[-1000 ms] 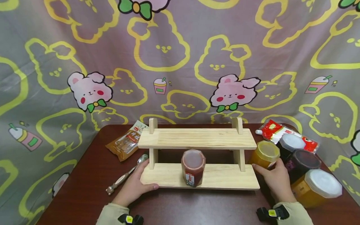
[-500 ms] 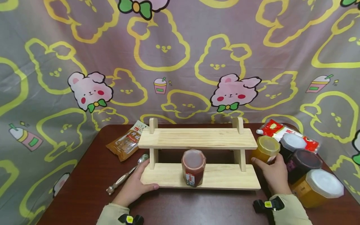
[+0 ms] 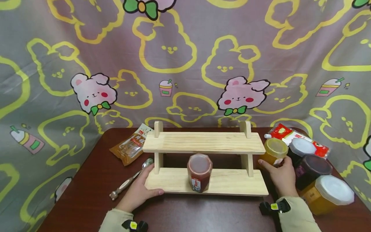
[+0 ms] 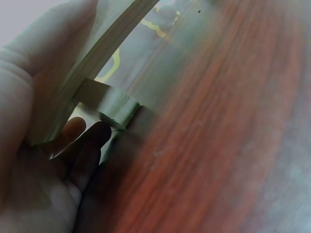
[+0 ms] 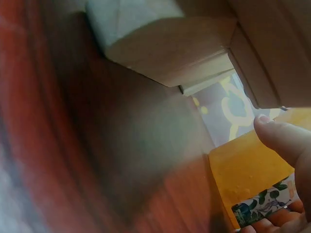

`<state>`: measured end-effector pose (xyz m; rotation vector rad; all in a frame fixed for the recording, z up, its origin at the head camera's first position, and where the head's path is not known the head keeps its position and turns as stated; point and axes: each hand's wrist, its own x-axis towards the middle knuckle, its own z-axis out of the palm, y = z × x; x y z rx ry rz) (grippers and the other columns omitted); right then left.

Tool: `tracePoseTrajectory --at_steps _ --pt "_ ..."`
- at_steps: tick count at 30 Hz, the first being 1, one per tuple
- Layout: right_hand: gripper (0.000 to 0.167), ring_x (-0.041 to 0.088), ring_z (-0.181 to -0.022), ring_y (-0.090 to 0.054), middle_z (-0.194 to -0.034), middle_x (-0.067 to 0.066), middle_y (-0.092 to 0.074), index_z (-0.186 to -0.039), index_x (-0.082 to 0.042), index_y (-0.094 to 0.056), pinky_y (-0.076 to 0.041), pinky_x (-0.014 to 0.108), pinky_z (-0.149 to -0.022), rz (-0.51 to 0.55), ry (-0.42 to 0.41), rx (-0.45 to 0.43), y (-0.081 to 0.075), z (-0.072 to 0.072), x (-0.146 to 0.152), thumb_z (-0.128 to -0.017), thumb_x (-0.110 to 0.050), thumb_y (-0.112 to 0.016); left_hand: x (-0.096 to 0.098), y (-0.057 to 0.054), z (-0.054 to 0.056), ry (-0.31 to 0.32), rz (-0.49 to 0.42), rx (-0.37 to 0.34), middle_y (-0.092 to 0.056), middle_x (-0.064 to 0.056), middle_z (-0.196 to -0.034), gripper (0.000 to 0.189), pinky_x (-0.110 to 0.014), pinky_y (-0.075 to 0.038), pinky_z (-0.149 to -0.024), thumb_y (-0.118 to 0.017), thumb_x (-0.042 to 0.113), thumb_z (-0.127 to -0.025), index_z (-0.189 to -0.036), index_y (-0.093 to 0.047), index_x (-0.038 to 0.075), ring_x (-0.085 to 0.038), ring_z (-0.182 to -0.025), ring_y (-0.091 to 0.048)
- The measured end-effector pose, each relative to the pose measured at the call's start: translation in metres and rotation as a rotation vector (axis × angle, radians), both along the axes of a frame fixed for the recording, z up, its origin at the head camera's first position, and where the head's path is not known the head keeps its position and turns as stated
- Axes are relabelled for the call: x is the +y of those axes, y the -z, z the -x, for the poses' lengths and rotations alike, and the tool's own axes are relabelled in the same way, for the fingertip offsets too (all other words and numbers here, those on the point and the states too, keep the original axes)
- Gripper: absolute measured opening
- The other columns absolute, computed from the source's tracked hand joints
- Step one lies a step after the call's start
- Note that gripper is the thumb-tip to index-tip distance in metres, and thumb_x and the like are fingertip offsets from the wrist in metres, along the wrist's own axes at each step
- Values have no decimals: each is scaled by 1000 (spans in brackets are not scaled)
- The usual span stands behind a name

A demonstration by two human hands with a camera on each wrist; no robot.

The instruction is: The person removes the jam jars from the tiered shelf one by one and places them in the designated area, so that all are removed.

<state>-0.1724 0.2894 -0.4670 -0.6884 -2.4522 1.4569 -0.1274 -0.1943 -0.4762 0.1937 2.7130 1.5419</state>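
Note:
A two-tier wooden shelf (image 3: 203,141) stands on the dark red table (image 3: 87,199). A red-filled jar (image 3: 199,172) with a clear lid sits in the middle of its lower board. My left hand (image 3: 139,192) grips the lower board's left front corner, thumb along the front edge; the left wrist view shows the board's edge (image 4: 92,63) against my palm. My right hand (image 3: 279,175) is wrapped round a yellow honey jar (image 3: 273,151) just right of the shelf; in the right wrist view my thumb (image 5: 284,141) presses on the yellow jar (image 5: 248,170).
A snack packet (image 3: 130,145) and a spoon (image 3: 130,180) lie left of the shelf. At the right stand a white-lidded dark jar (image 3: 301,149), a dark-lidded jar (image 3: 313,167) and a big amber jar (image 3: 328,193), with a red and white packet (image 3: 287,133) behind.
My right hand with the yellow jar has shifted slightly away from me and upward. The left hand and the shelf have stayed put.

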Motion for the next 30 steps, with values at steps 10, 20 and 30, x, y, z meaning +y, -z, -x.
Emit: tracePoseTrajectory --at_steps 10,20,30 --pt "96 48 -134 -40 -150 33 -36 -154 6 -18 -34 61 -109 34 -41 -6 -2 -4 2 -88 -31 -78 -1 2 4 9 2 -6 -39 -17 -155 108 -49 -36 -107 -96 29 -66 -155 -36 12 -29 -129 -45" --pt "95 41 -143 -31 -158 25 -28 -158 -4 -10 -27 57 -115 119 -33 30 -32 -6 -9 -91 -20 -75 -2 4 0 -15 -11 -26 -38 -16 -156 110 -52 -30 -111 -96 30 -64 -155 -36 11 -31 -136 -40" --pt "92 32 -147 -25 -162 17 -26 -159 -6 -15 -21 50 -119 57 17 154 -61 -17 -21 -90 -20 -73 -2 3 -1 -18 10 16 -40 -18 -155 109 -53 -32 -109 -96 30 -64 -154 -38 9 -32 -135 -41"
